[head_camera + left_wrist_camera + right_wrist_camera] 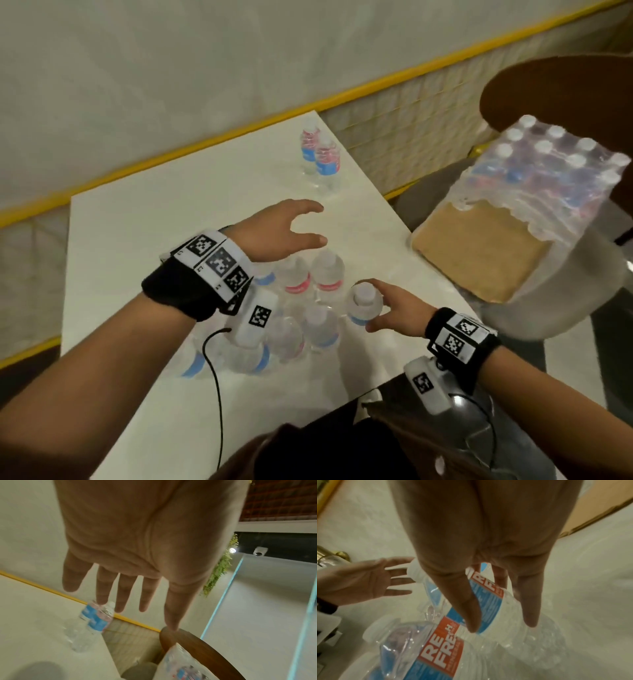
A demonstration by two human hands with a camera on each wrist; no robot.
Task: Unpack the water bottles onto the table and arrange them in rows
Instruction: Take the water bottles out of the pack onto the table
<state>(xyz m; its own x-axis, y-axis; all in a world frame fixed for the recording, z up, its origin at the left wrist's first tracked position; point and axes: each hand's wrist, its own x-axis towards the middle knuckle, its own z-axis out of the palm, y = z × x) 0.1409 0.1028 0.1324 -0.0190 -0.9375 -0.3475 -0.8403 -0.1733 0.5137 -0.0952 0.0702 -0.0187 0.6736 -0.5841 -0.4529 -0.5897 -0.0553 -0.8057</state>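
Note:
Several clear water bottles point(294, 308) with red and blue labels stand bunched on the white table point(137, 240) in front of me. My right hand point(368, 305) grips one bottle point(363, 301) at the right end of the bunch, thumb and fingers round its labelled body point(491, 601). Whether its base touches the table I cannot tell. My left hand point(303, 224) hovers above the far side of the bunch, holding nothing, its fingers point(120, 595) spread straight. Two more bottles point(320, 157) stand together at the table's far right corner.
A shrink-wrapped pack of bottles point(548, 171) on a cardboard tray point(479, 246) sits on a chair point(555, 89) to the right of the table. A wall with a yellow rail point(205, 144) runs behind the table. Cables hang from both wrist bands.

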